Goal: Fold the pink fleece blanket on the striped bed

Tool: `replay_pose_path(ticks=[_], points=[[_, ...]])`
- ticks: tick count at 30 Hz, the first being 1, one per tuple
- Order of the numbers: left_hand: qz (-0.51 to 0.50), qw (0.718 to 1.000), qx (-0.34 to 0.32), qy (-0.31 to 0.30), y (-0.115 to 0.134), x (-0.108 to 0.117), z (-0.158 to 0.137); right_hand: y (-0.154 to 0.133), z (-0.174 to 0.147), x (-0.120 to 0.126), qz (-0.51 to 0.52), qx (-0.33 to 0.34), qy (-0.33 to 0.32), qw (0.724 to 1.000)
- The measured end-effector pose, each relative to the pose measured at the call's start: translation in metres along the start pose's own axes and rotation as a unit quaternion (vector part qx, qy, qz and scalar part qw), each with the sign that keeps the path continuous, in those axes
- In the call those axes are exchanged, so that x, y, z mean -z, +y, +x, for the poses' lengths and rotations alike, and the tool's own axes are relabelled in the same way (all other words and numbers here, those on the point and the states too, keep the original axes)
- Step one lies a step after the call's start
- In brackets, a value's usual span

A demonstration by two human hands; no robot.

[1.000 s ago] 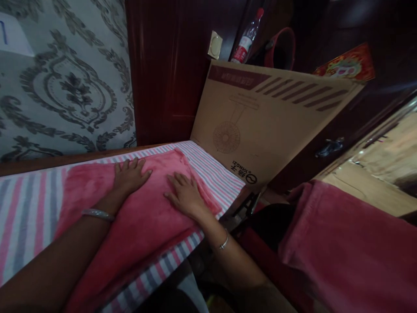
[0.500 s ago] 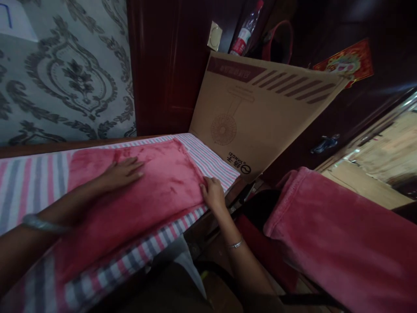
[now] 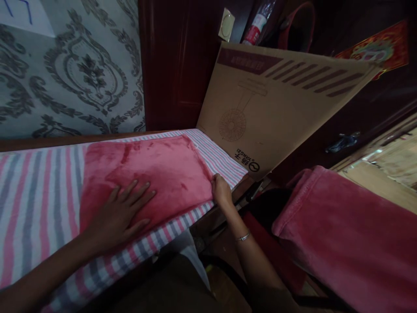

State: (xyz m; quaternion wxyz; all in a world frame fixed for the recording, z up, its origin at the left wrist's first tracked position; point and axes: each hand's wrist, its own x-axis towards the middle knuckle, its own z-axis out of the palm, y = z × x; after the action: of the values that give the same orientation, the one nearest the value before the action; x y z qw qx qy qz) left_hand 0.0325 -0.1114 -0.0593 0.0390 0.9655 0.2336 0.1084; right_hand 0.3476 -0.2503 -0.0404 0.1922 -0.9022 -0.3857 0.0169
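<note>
1. In the head view we see a pink fleece cloth [image 3: 153,169] spread flat in the middle left of the frame, lying on a surface covered by a pink, grey and white striped sheet [image 3: 39,191].
2. The left hand [image 3: 122,213] lies palm down on the near edge of the cloth, left of centre, fingers spread apart and flat; it presses rather than grasps.
3. The right hand [image 3: 222,192] sits at the cloth's right near corner, at the centre of the frame, fingers curled together at the edge of the cloth; we cannot tell for certain whether the fabric is pinched between them. A thin bracelet [image 3: 243,237] circles that wrist.
4. A large cardboard box [image 3: 276,113] with a printed fan drawing leans tilted in the upper right, its lower edge just beside the far right end of the striped sheet.
5. A second pink fleece cloth [image 3: 342,243] is draped in the lower right of the frame, well apart from the first.
6. Grey patterned wallpaper [image 3: 71,78] fills the upper left, with dark wooden panelling [image 3: 172,65] beside it at upper centre.
7. A plastic bottle with a red label [image 3: 257,26] shows at the top edge, behind the box.
</note>
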Motion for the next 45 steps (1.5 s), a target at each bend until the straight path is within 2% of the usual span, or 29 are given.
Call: replay_pose_path(ticks=[2, 5, 8, 10, 12, 15, 18, 20, 22, 24, 27, 29, 31, 33, 36, 42, 45], points=[[-0.006, 1.000, -0.006, 0.005, -0.001, 0.000, -0.002, 0.002, -0.002, -0.003, -0.010, 0.003, -0.004, 1.000], [-0.008, 1.000, -0.017, 0.014, 0.002, 0.003, -0.004, -0.010, 0.001, 0.001, -0.010, 0.055, 0.045, 0.997], [0.000, 1.000, -0.030, 0.003, 0.009, 0.007, -0.005, -0.045, 0.011, 0.010, 0.021, 0.190, 0.093, 0.977], [0.003, 0.999, -0.035, -0.004, 0.012, 0.009, -0.005, -0.077, 0.023, 0.012, 0.029, 0.273, 0.086, 0.958], [0.001, 0.999, -0.037, -0.002, 0.014, 0.010, -0.006, -0.103, 0.036, 0.007, 0.021, 0.309, 0.065, 0.949], [-0.016, 0.999, -0.040, -0.004, 0.012, 0.011, -0.010, -0.118, 0.056, -0.015, -0.001, 0.274, 0.019, 0.961], [-0.048, 0.997, -0.048, -0.025, 0.010, 0.020, -0.012, -0.109, 0.070, -0.039, -0.019, 0.218, -0.027, 0.975], [-0.080, 0.994, -0.054, -0.045, 0.008, 0.033, -0.006, -0.105, 0.077, -0.044, -0.026, 0.200, -0.047, 0.978], [-0.118, 0.991, -0.040, -0.044, 0.006, 0.049, 0.012, -0.111, 0.084, -0.037, -0.026, 0.204, -0.052, 0.977], [-0.133, 0.991, 0.001, -0.014, 0.000, 0.065, 0.041, -0.128, 0.094, -0.025, -0.019, 0.221, -0.040, 0.974], [-0.071, 0.994, 0.077, 0.040, -0.016, 0.075, 0.093, -0.154, 0.115, -0.013, 0.000, 0.247, -0.009, 0.969], [-0.003, 0.991, 0.130, 0.043, -0.032, 0.068, 0.120, -0.161, 0.130, -0.017, 0.010, 0.262, 0.003, 0.965], [0.053, 0.981, 0.182, 0.032, -0.048, 0.053, 0.135, -0.155, 0.144, -0.031, 0.016, 0.256, -0.012, 0.967], [0.082, 0.972, 0.218, 0.025, -0.061, 0.034, 0.139, -0.141, 0.154, -0.049, 0.032, 0.217, -0.055, 0.974], [0.090, 0.968, 0.232, 0.020, -0.072, 0.014, 0.136, -0.124, 0.165, -0.069, 0.066, 0.171, -0.099, 0.978], [0.081, 0.967, 0.237, 0.032, -0.082, 0.008, 0.136, -0.122, 0.172, -0.072, 0.078, 0.158, -0.124, 0.977], [0.098, 0.954, 0.277, 0.067, -0.090, 0.011, 0.134, -0.124, 0.171, -0.070, 0.068, 0.157, -0.124, 0.977]])
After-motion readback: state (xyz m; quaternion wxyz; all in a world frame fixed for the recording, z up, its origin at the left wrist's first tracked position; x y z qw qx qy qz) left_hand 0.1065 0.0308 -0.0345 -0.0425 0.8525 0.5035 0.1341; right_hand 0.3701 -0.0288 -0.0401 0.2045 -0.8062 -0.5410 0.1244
